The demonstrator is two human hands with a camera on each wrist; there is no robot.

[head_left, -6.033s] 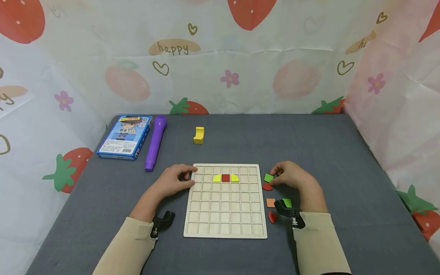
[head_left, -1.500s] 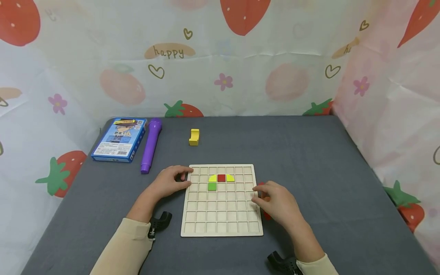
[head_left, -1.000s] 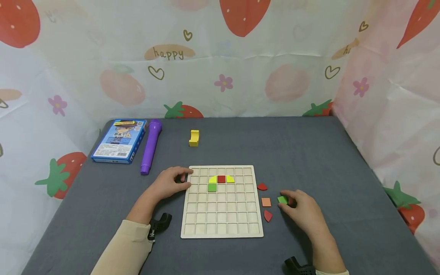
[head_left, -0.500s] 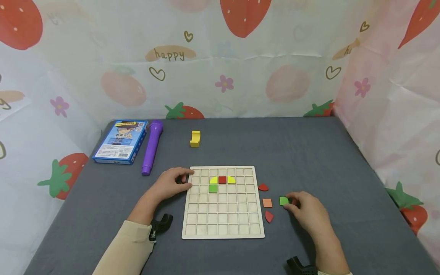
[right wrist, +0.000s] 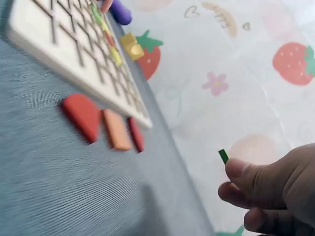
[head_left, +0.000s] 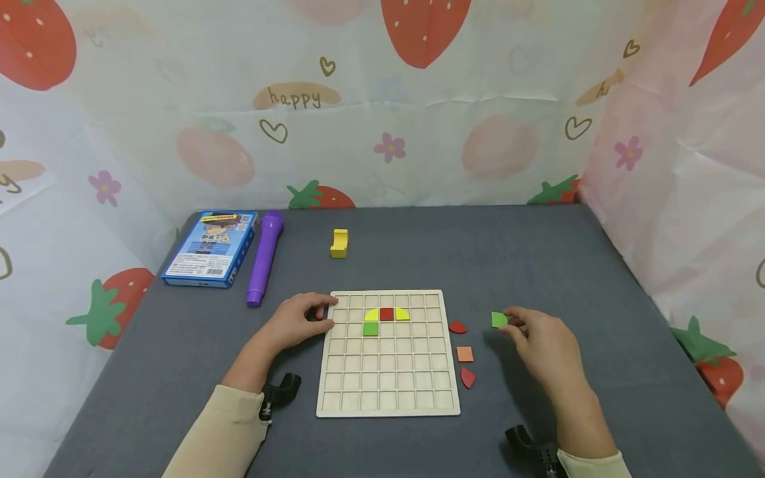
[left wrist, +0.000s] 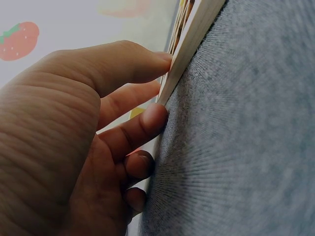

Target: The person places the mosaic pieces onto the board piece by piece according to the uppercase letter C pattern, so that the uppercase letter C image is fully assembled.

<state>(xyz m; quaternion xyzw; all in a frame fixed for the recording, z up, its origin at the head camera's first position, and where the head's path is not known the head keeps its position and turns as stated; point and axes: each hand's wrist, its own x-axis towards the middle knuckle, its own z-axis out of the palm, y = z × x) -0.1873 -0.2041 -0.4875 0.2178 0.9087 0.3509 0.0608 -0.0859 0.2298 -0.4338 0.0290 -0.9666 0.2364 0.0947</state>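
My right hand (head_left: 546,345) pinches a green tile (head_left: 499,320) between thumb and index finger, raised over the cloth to the right of the board. The fingers hide part of the tile; in the right wrist view its thin edge (right wrist: 223,156) shows past the thumb. My left hand (head_left: 297,322) touches the left side of the pale wooden grid board (head_left: 388,416) with thumb and fingertips, set apart along the edge. In the board sit two yellow rounded tiles, a red square (head_left: 386,314) between them, and a green square (head_left: 370,328) below the left yellow one.
Right of the board lie a red rounded piece (head_left: 457,326), an orange square (head_left: 465,354) and another red rounded piece (head_left: 468,378). Behind stand a yellow block (head_left: 339,243), a purple microphone-shaped object (head_left: 265,259) and a blue box (head_left: 210,249).
A green square went into the board's grid. My right hand then took a second green tile from the cloth and lifted it away. The left hand stays at the board's edge.
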